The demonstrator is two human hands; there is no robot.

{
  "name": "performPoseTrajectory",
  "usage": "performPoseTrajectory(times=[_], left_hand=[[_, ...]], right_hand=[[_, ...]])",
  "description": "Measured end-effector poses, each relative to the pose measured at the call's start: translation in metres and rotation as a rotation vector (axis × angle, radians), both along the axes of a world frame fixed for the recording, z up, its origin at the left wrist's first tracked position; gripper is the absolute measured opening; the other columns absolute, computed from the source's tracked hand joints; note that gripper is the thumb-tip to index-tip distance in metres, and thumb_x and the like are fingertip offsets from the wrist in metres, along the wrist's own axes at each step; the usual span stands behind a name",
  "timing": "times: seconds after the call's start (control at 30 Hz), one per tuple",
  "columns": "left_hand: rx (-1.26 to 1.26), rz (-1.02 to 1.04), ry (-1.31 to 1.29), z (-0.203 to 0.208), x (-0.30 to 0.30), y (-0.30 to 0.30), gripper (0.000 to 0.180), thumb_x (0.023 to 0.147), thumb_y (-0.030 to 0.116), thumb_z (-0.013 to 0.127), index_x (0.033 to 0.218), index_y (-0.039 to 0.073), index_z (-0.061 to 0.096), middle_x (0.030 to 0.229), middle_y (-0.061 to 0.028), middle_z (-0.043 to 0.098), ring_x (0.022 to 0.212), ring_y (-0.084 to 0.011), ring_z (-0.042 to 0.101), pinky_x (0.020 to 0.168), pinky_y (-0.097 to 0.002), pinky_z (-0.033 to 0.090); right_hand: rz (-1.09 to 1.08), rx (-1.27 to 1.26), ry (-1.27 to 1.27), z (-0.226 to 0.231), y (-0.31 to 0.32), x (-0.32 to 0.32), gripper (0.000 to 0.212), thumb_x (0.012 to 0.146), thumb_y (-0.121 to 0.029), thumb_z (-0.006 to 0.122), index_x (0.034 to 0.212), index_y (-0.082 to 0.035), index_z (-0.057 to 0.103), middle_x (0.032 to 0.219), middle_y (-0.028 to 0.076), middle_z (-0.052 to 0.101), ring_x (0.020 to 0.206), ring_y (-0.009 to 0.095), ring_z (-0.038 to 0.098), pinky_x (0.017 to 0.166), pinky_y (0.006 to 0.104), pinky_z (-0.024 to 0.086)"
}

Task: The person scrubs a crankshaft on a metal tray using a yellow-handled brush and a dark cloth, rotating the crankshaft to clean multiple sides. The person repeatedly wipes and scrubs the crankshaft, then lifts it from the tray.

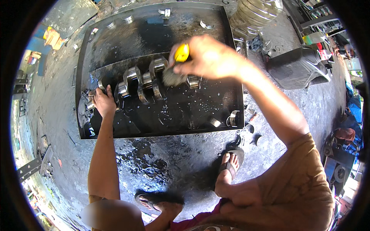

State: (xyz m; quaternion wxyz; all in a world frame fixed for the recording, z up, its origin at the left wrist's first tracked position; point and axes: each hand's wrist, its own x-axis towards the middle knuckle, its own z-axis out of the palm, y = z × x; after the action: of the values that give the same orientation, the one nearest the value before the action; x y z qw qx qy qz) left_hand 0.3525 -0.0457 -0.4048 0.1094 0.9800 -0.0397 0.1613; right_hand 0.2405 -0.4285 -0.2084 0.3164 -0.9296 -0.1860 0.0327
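Note:
A steel crankshaft [145,79] lies across a shallow black metal tray [181,115], its journals shiny. My left hand [104,101] is wrapped round its left end, next to a dark rag [84,109]. Over the crankshaft's right half, my right hand [206,57] grips a paintbrush by its yellow handle [182,52]. The grey bristles [173,78] of the brush touch or hang just over the crankshaft; which of the two, I cannot tell. My right hand is slightly smeared by motion and hides part of the shaft.
Curved bearing shells [207,25] lie along the tray's far side, others [232,118] at its near right corner. Right of the tray stand a large clear plastic bottle [254,17] and a black jug [295,68]. My sandalled foot [231,163] is close to the tray's front edge.

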Motion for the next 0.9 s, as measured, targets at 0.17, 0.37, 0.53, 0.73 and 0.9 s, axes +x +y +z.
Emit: performPoseTrajectory(times=[0.17, 0.37, 0.53, 0.73, 0.9], left_hand=[[0.009, 0.018, 0.012, 0.003, -0.001, -0.003, 0.047, 0.1, 0.045, 0.052, 0.104, -0.002, 0.054, 0.107, -0.0221, 0.066, 0.11, -0.0401, 0.058, 0.106, -0.0526, 0.034], [0.038, 0.005, 0.016, 0.003, -0.003, -0.003, 0.046, 0.1, 0.045, 0.051, 0.105, -0.001, 0.054, 0.105, -0.0225, 0.066, 0.107, -0.0409, 0.058, 0.106, -0.0544, 0.034], [0.005, -0.004, -0.005, 0.002, -0.003, -0.003, 0.043, 0.1, 0.042, 0.053, 0.101, -0.001, 0.054, 0.098, -0.0225, 0.066, 0.103, -0.0417, 0.059, 0.105, -0.0543, 0.035], [-0.007, -0.011, -0.039, 0.005, -0.003, -0.003, 0.042, 0.1, 0.041, 0.053, 0.099, -0.001, 0.053, 0.099, -0.022, 0.066, 0.102, -0.0414, 0.059, 0.105, -0.0542, 0.034], [-0.018, -0.017, -0.031, 0.005, -0.006, -0.005, 0.041, 0.1, 0.04, 0.054, 0.099, -0.001, 0.053, 0.099, -0.0223, 0.065, 0.103, -0.0416, 0.058, 0.103, -0.0536, 0.035]], right_hand=[[-0.174, -0.315, -0.071, -0.018, -0.01, 0.007, 0.033, 0.084, -0.025, 0.071, 0.093, 0.007, 0.066, 0.088, 0.027, 0.069, 0.091, 0.042, 0.069, 0.082, 0.0462, 0.057], [-0.243, -0.406, 0.046, -0.053, 0.015, 0.062, 0.04, 0.084, -0.031, 0.073, 0.095, 0.006, 0.064, 0.097, 0.024, 0.069, 0.097, 0.039, 0.066, 0.088, 0.0459, 0.053], [-0.252, -0.533, -0.019, -0.033, 0.01, 0.081, 0.032, 0.081, -0.031, 0.077, 0.093, -0.002, 0.072, 0.094, 0.019, 0.073, 0.091, 0.032, 0.073, 0.082, 0.0394, 0.06], [-0.204, -0.568, 0.179, -0.05, 0.017, 0.072, 0.039, 0.081, -0.035, 0.077, 0.106, -0.005, 0.071, 0.11, 0.016, 0.072, 0.114, 0.029, 0.065, 0.11, 0.0576, 0.039], [-0.381, -0.555, 0.005, -0.035, -0.001, 0.09, 0.042, 0.084, -0.039, 0.074, 0.108, -0.004, 0.069, 0.111, 0.014, 0.072, 0.111, 0.028, 0.066, 0.102, 0.0594, 0.045]])
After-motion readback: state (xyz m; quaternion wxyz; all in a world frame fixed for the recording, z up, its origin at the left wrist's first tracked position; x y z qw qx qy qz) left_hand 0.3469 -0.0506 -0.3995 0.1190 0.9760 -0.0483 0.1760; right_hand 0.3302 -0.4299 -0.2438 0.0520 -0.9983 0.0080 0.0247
